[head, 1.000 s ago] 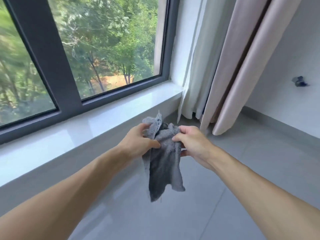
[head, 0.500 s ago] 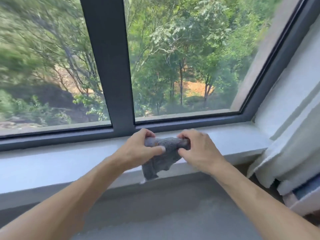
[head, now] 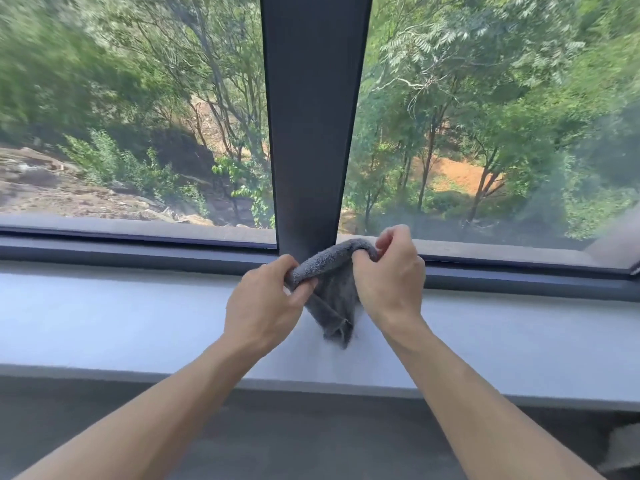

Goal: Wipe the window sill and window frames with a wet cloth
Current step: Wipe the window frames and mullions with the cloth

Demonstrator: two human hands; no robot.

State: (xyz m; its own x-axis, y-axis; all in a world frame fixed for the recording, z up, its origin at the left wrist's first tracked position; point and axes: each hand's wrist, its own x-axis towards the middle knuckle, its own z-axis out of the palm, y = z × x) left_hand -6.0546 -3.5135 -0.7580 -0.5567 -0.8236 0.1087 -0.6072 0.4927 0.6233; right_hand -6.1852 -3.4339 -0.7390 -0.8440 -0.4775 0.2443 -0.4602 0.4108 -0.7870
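Head view, grey fluffy cloth (head: 332, 292) bunched, hanging between hands, above sill (head: 138, 317)

Between your hands you see a grey cloth (head: 332, 292) of terry fabric, with a rough, fuzzy and matt surface. The window sill (head: 121, 317) at 9 o'clock from it looks like smooth pale stone with a soft shine. The window frame (head: 311, 116) at 12 o'clock looks like dark matt metal, smooth and even.
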